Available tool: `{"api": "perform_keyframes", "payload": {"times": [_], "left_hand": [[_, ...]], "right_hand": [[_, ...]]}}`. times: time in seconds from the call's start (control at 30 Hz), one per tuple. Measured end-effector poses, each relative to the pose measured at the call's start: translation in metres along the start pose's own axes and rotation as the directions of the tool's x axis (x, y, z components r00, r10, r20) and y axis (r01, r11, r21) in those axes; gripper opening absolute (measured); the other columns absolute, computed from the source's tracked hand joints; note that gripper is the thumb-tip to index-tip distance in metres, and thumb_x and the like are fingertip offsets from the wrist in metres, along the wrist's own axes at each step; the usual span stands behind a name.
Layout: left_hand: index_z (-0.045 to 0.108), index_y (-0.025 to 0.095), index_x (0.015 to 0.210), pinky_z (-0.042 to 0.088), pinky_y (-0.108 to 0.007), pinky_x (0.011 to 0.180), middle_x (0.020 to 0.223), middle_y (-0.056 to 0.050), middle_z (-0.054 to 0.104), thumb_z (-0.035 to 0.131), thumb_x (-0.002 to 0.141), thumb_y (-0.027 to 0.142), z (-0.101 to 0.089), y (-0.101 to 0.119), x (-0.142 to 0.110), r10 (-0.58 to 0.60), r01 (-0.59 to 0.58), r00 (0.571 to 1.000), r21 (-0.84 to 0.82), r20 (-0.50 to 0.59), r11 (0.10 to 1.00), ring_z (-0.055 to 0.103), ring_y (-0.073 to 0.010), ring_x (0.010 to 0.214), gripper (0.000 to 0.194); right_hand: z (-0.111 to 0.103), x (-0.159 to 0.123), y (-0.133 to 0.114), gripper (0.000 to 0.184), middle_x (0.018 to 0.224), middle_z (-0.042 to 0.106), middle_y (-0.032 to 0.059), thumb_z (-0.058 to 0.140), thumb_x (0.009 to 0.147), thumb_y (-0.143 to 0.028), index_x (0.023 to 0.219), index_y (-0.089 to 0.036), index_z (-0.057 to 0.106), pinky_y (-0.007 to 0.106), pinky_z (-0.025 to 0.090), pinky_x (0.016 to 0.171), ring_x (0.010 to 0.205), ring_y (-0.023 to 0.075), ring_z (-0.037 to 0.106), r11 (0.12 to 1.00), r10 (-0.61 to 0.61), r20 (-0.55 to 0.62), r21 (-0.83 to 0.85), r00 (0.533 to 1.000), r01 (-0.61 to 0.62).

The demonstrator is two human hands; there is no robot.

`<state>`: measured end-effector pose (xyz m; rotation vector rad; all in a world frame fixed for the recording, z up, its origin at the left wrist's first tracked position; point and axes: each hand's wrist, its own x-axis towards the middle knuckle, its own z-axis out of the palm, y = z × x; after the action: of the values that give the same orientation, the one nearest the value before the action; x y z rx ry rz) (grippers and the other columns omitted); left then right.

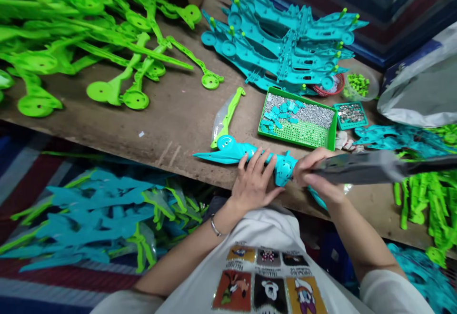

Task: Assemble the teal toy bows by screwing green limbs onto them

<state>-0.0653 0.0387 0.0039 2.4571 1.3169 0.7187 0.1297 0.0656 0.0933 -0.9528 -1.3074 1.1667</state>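
A turquoise plastic part (246, 151), long and pointed at its left end, lies along the bench's near edge. My left hand (254, 180) rests across it with fingers spread and stretched out, thumb near its front edge. My right hand (319, 173) is wrapped around a grey electric screwdriver (357, 167), somewhat blurred, which extends to the right. Its tip is hidden by my fingers near the part's right end. A lime-green arm (228, 121) with clear film beside it meets the round disc at the part's left.
Lime-green parts (107, 42) heap up at the left. Stacked turquoise frames (285, 42) stand at the back. A green tray (296, 118) holds screws and small turquoise pieces, beside a small turquoise tray (352, 115) and a tub of green bits (358, 84). More parts (96, 209) lie below the bench.
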Motion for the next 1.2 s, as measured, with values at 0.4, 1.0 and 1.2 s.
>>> {"api": "perform_keyframes", "payload": {"times": [0.4, 1.0, 1.2], "left_hand": [[0.044, 0.017, 0.155, 0.017, -0.062, 0.125, 0.156, -0.018, 0.051, 0.064, 0.091, 0.055, 0.002, -0.003, -0.006, 0.102, -0.103, 0.992, -0.006, -0.074, 0.995, 0.041, -0.0373, 0.149, 0.077], [0.057, 0.020, 0.145, 0.040, -0.047, 0.110, 0.149, -0.011, 0.059, 0.057, 0.101, 0.038, 0.001, -0.005, -0.002, 0.221, -0.221, 0.975, 0.013, 0.015, 0.975, 0.052, -0.0273, 0.139, 0.047], [0.056, 0.018, 0.145, 0.042, -0.046, 0.108, 0.151, -0.012, 0.058, 0.057, 0.101, 0.038, 0.001, -0.005, -0.003, 0.239, -0.239, 0.971, -0.011, -0.001, 0.971, 0.051, -0.0266, 0.140, 0.049]], "right_hand": [[-0.037, 0.072, 0.047, 0.028, 0.055, 0.056, -0.0078, 0.073, 0.079, -0.041, 0.096, -0.025, 0.058, 0.033, 0.052, 0.055, 0.049, 0.0161, 0.057, 0.967, -0.234, -0.469, -0.205, 0.852, 0.152], [-0.024, 0.077, 0.031, 0.021, 0.051, 0.051, -0.0066, 0.072, 0.078, -0.041, 0.080, -0.024, 0.059, 0.034, 0.049, 0.052, 0.045, 0.0160, 0.052, 0.959, -0.257, -0.491, -0.237, 0.832, 0.157], [0.021, 0.054, 0.002, 0.024, 0.054, 0.049, -0.0043, 0.067, 0.085, -0.040, 0.070, -0.025, 0.055, 0.034, 0.051, 0.052, 0.047, 0.0151, 0.052, 0.974, -0.224, -0.235, -0.101, 0.946, 0.205]]}}
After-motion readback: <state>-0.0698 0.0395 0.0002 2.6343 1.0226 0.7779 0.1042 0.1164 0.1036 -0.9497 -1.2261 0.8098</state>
